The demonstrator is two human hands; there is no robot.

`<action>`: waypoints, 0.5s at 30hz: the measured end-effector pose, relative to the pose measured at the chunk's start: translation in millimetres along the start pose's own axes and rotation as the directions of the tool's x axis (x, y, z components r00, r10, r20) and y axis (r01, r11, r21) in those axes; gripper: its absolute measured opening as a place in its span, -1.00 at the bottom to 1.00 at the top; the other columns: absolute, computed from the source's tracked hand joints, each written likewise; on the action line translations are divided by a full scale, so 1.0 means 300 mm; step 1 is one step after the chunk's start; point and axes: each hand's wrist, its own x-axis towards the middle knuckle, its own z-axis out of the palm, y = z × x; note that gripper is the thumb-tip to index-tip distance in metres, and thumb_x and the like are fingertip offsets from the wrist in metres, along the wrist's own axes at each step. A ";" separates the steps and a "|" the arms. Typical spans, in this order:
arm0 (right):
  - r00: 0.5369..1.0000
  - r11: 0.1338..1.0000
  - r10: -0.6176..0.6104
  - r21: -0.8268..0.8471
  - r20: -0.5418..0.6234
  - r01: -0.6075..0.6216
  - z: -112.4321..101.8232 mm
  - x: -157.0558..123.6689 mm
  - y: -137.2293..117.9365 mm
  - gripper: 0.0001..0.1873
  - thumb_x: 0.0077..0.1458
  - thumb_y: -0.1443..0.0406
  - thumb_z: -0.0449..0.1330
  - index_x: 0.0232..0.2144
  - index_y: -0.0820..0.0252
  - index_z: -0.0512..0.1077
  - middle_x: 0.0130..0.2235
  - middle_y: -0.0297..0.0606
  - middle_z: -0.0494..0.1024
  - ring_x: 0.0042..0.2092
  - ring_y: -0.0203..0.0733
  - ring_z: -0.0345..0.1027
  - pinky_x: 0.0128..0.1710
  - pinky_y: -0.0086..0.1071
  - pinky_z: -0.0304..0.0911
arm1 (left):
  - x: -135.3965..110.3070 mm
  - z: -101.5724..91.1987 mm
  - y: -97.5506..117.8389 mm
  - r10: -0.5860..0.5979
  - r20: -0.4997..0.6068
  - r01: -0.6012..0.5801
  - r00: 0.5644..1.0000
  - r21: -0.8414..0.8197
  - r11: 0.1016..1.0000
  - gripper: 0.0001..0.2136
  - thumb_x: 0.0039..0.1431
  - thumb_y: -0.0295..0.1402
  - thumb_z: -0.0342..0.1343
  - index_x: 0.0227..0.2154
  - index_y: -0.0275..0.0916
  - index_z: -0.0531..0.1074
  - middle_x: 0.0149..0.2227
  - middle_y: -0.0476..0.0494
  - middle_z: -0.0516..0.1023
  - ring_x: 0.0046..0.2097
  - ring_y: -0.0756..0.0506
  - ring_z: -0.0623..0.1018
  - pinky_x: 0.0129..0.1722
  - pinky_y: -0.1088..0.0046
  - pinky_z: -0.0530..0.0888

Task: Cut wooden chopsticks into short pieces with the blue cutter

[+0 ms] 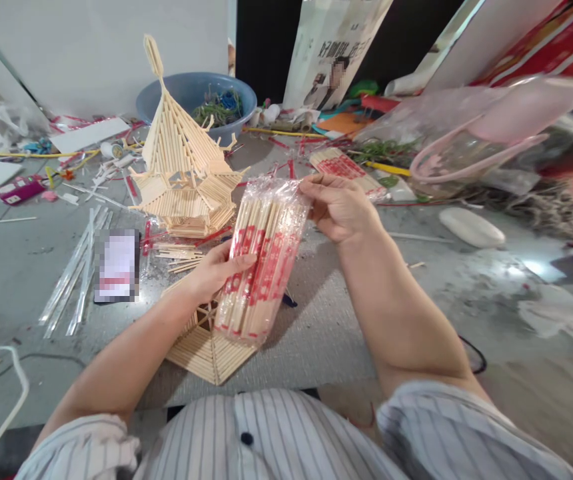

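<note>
1. Packet of sticks (259, 273), held above counter (324, 343), right and near side of stick tower (181, 143).
2. Long axis slants; top end far, leaning rightward off tower, bottom end near.
3. Left hand (219, 270) clamped on its side; right hand (339, 207) pinches top corner.
4. Likely handling the packet's top; next move probably needs steady left support.
5. Blue basin (248, 108) behind tower.

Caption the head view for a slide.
Left hand and right hand hold a clear plastic packet of slim, pale wooden sticks.
</note>
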 end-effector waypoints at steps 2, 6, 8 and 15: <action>0.998 0.997 -0.065 -0.028 -0.001 0.065 -0.001 -0.012 -0.004 -0.79 -0.20 0.24 0.35 -0.51 0.11 0.38 -0.48 -0.41 0.43 -0.48 -0.36 0.29 -0.49 -0.42 0.29 | -0.003 0.009 -0.015 -0.020 0.079 0.015 0.997 0.061 0.998 -0.66 -0.14 -0.28 0.40 -0.27 -0.29 0.52 -0.33 -0.09 0.59 -0.36 0.01 0.54 -0.30 0.48 0.49; 0.975 0.962 -0.206 -0.167 0.078 0.216 -0.008 -0.047 -0.021 -0.74 -0.14 0.11 0.34 -0.46 0.08 0.37 -0.42 -0.36 0.44 -0.36 -0.24 0.38 -0.41 -0.33 0.30 | -0.007 0.008 -0.020 -0.046 0.204 0.014 0.978 0.157 0.988 -0.64 -0.10 -0.18 0.37 -0.29 -0.31 0.52 -0.35 -0.13 0.56 -0.38 0.01 0.50 -0.36 0.50 0.46; 0.966 0.945 -0.235 -0.208 0.109 0.254 -0.001 -0.065 -0.030 -0.71 -0.14 0.07 0.34 -0.46 0.08 0.38 -0.41 -0.34 0.45 -0.33 -0.22 0.38 -0.40 -0.32 0.30 | -0.007 -0.003 -0.004 0.034 0.149 -0.053 0.988 0.129 0.990 -0.57 -0.05 -0.04 0.30 -0.22 -0.28 0.52 -0.28 -0.17 0.57 -0.32 -0.03 0.53 -0.35 0.48 0.46; 0.913 0.928 -0.246 -0.192 0.325 0.318 0.162 -0.071 -0.047 -0.74 -0.18 0.14 0.38 -0.52 0.15 0.43 -0.46 -0.38 0.45 -0.40 -0.32 0.32 -0.35 -0.36 0.28 | -0.020 -0.032 0.121 0.393 -0.173 -0.355 0.903 0.215 0.910 -0.59 -0.01 -0.02 0.27 -0.23 -0.23 0.53 -0.35 -0.07 0.56 -0.38 0.03 0.49 -0.35 0.52 0.43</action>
